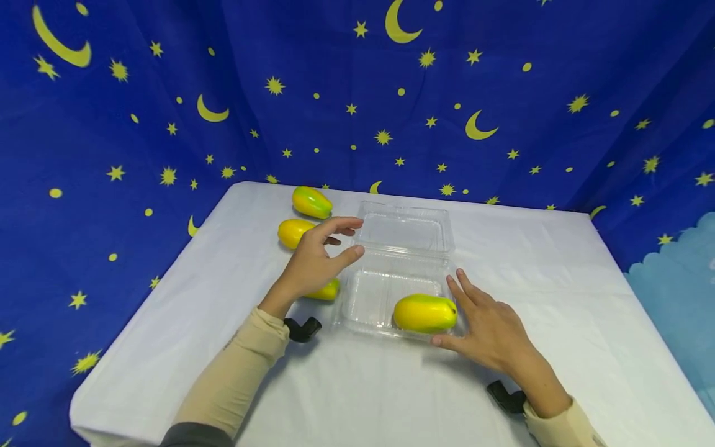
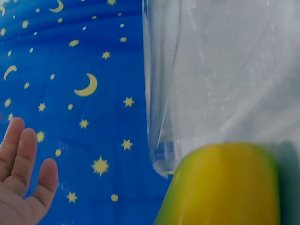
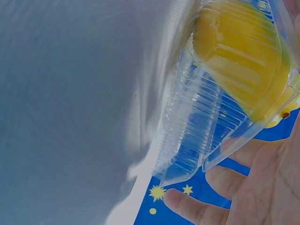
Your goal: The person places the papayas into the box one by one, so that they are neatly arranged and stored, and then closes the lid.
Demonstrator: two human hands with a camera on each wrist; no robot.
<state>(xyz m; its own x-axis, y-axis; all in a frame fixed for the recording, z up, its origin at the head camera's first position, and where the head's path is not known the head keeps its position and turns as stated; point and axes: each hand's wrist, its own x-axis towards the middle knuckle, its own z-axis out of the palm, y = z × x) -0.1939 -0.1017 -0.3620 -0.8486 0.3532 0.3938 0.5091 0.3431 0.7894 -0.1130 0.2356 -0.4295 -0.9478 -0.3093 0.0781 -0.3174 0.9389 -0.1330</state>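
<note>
A clear plastic clamshell box (image 1: 365, 298) lies opened on the table, its lid (image 1: 404, 233) folded back to the far side. One yellow-green papaya (image 1: 424, 313) rests in the box's front right part. My right hand (image 1: 494, 329) is at the box's right edge beside that papaya, fingers spread and thumb near the front rim. To the left of the box, my left hand (image 1: 318, 261) hovers with loosely bent fingers and nothing in its grasp. Below and behind it are two papayas, one in the middle (image 1: 292, 233) and one nearer (image 1: 326, 290), both partly hidden by the hand.
Another papaya (image 1: 311, 202) lies at the table's far left. White cloth (image 1: 558, 323) covers the table. A blue curtain (image 1: 313, 124) with yellow moons and stars hangs behind and at the sides. Dark wrist-camera pieces (image 1: 505, 397) stick out by both wrists.
</note>
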